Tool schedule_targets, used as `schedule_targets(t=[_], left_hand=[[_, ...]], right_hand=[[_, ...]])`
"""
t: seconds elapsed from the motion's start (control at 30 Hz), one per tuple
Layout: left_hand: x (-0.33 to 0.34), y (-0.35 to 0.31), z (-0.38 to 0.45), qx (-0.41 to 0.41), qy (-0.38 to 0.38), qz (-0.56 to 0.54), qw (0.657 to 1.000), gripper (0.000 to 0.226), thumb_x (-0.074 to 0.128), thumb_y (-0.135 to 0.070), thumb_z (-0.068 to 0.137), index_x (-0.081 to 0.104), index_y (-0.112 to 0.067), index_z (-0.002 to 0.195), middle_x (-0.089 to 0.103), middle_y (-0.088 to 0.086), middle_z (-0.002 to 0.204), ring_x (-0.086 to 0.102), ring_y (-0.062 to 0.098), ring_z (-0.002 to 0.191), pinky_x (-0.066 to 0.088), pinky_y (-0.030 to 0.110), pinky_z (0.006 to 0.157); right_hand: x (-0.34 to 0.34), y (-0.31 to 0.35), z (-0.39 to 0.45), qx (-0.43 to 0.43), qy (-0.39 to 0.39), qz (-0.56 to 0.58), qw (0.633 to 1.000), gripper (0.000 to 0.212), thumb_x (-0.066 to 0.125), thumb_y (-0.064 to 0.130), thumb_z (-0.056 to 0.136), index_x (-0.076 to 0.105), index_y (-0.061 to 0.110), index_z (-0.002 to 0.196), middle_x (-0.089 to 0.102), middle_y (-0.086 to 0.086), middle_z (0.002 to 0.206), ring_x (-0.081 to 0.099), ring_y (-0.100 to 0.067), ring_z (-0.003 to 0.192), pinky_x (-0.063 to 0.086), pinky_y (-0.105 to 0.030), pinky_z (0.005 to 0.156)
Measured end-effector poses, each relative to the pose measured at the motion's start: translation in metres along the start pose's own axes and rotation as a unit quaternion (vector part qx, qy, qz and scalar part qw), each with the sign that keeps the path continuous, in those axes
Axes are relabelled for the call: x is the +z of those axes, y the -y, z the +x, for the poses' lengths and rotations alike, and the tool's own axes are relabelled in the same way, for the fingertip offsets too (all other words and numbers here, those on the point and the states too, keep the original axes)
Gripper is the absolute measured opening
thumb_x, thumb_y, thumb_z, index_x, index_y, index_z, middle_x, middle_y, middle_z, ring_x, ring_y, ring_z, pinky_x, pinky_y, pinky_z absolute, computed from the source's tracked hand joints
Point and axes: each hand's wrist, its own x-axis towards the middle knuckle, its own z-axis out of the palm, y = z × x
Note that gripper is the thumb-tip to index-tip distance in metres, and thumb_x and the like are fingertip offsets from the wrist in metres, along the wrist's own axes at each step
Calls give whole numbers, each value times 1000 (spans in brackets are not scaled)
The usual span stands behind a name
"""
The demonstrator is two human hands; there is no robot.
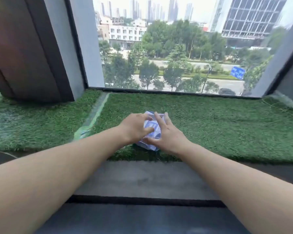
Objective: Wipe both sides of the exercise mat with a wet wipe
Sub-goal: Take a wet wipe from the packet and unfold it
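A blue-and-white wet wipe pack (150,130) lies on the green artificial turf (210,129) just below the window. My left hand (135,127) grips the pack from the left, with fingers curled over its far end and the thumb on its top face. My right hand (167,134) rests on the pack's right side, fingers spread and fairly straight, thumb lying across the near end. Most of the pack is hidden under both hands. A dark grey flat surface (145,179), possibly the mat, lies in front of the turf under my forearms.
A large window (176,48) rises straight behind the turf, with a black frame along its bottom edge. A dark brown upright panel (24,56) and a grey pillar (63,48) stand at the left. A pale seam (95,114) runs through the turf left of the pack.
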Motion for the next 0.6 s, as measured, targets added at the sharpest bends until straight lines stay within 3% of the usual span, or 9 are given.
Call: schedule_targets(t=[0.13,0.23,0.43,0.6], left_hand=[[28,5,8,-21,20,81,996,49,61,-51,92,61,-26,135,68,6,125,62,30,115,48,34,91],[38,6,11,-55,5,96,994,47,63,-61,87,68,-26,118,71,3,112,64,27,108,51,34,88],[33,-6,7,-86,-8,153,984,60,63,-73,79,70,-23,111,71,1,109,64,24,107,52,34,89],[33,-12,8,-100,12,179,979,55,61,-66,81,64,-26,117,69,1,113,63,25,106,53,35,89]], right_hand=[[24,-6,8,12,33,-25,999,107,58,66,97,-1,12,168,-5,-7,177,-1,-21,163,8,-34,128],[29,-10,8,34,57,-33,997,106,53,66,100,-3,6,167,-6,-10,176,-7,-19,162,0,-34,130],[26,-15,6,48,120,-46,991,89,42,54,107,-3,6,167,-6,-9,176,-3,-22,163,2,-38,129],[33,-20,7,44,107,-29,993,79,44,53,105,18,5,163,19,-10,174,19,-23,159,18,-43,127]])
